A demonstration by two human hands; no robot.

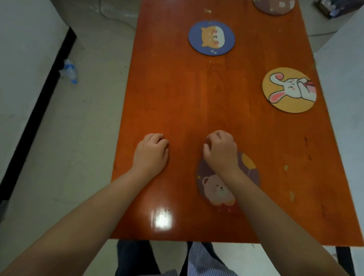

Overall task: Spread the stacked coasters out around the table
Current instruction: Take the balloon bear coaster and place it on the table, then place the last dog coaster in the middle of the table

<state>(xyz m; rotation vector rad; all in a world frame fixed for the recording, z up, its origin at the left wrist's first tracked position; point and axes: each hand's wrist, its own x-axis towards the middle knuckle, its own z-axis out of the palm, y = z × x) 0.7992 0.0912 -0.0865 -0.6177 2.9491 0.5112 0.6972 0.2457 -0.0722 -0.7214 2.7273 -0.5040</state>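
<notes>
Round coasters lie apart on the orange wooden table (179, 94). A blue coaster with a dog (211, 37) lies at the far middle. A yellow coaster with a rabbit (289, 90) lies at the right. A purple coaster (273, 3) sits at the far edge, cut off by the frame. A purple coaster with a bear (216, 189) lies near me, partly hidden under my right wrist. My right hand (220, 151) rests curled over its far edge. My left hand (152, 151) rests curled on bare wood to the left, with nothing in it.
The table's left edge runs close to my left hand, with pale floor beyond. A crumpled plastic bottle (69, 70) lies on the floor at the left. White furniture (14, 61) flanks the left side, and another white surface (353, 74) the right. A dark box (334, 6) sits at the top right.
</notes>
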